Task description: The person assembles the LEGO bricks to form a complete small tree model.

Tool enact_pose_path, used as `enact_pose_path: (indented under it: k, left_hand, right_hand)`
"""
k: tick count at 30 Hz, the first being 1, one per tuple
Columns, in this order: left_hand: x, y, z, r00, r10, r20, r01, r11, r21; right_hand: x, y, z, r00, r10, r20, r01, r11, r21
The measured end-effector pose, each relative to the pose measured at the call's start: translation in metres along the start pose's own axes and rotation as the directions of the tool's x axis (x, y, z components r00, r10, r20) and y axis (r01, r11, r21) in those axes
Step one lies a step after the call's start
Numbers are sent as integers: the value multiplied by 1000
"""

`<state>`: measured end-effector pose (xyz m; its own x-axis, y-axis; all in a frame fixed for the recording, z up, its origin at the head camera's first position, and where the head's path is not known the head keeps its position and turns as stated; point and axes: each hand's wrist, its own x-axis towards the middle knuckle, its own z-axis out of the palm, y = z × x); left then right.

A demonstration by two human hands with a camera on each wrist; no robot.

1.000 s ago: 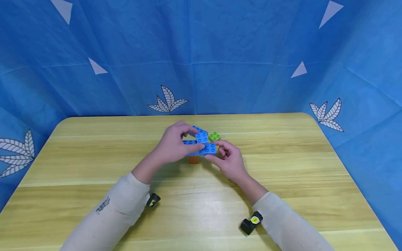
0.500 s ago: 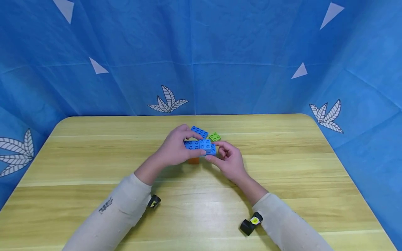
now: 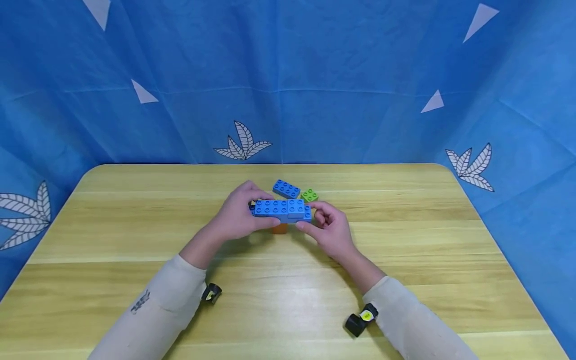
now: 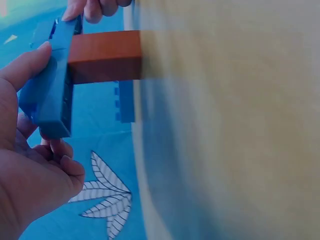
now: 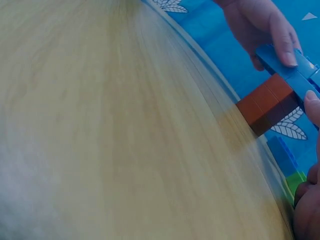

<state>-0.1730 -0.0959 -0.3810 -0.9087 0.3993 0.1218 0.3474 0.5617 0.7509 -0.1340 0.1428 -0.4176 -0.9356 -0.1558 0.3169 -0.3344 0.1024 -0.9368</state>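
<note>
A bar of stacked blue bricks lies across the top of an upright orange brick pillar (image 3: 280,229). Its upper layer holds a long blue brick (image 3: 271,207) with a small square blue brick (image 3: 296,206) right beside it. My left hand (image 3: 236,212) grips the bar's left end, thumb on the front and fingers behind. At the other end, my right hand (image 3: 332,228) pinches the lower blue layer (image 3: 308,214) between thumb and index finger. In the left wrist view the orange pillar (image 4: 105,56) reaches from the table to the underside of the bar.
Behind the bar, a loose blue brick (image 3: 286,189) rests on the wooden table (image 3: 288,295). A square green brick (image 3: 310,195) sits just to its right. A blue patterned cloth (image 3: 288,80) hangs along the far table edge.
The small square blue brick has come down and right, onto the bar's right part beside the long brick. My left hand has let go of it and shifted left; my right hand stays put.
</note>
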Motion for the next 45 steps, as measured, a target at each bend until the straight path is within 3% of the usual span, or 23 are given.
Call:
enact_pose_path:
  k: [10, 18, 23, 26, 33, 40, 45]
  left_hand:
    - [-3, -7, 1, 1000, -23, -11, 23, 998, -54]
    - [-4, -9, -2, 999, -48, -8, 47, 996, -70]
    - [-4, -10, -2, 999, -46, -7, 45, 995, -86]
    - [-4, -10, 0, 999, -35, -6, 35, 995, -93]
    - [-4, -12, 1, 999, -54, 3, 54, 991, -123]
    - [-4, -10, 3, 997, -76, 18, 78, 985, -151]
    - [-2, -8, 2, 996, -84, 12, 85, 986, -142]
  right_hand:
    - [3, -7, -4, 999, 24, 47, -21, 998, -66]
    - [14, -27, -2, 996, -74, 40, 77, 994, -84]
    - [19, -35, 0, 996, -49, 78, 54, 996, -74]
    - [19, -33, 1, 996, -28, 86, 33, 998, -57]
    - [23, 6, 0, 996, -42, 82, 43, 999, -12]
    - [19, -22, 2, 995, -11, 95, 13, 1000, -15]
    - [20, -23, 3, 995, -16, 102, 20, 999, -39]
